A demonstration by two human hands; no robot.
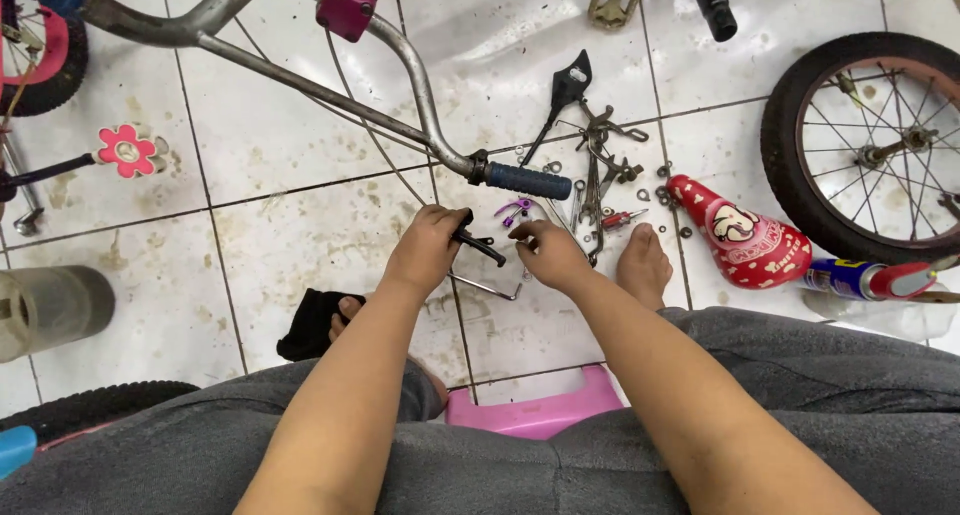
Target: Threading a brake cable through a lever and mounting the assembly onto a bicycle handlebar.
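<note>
Black and thin, a small brake lever [478, 244] sits in the left hand [428, 250], which is closed around it. Its long side points right and a little down, toward the right hand [548, 256]. The right hand is just beside the lever's tip, with fingers pinched on something tiny that I cannot make out. Both hands are just below the blue handlebar grip [527, 181]. A pile of small metal tools [598, 175] lies right of the grip, and a red bike seat [741, 235] lies farther right.
</note>
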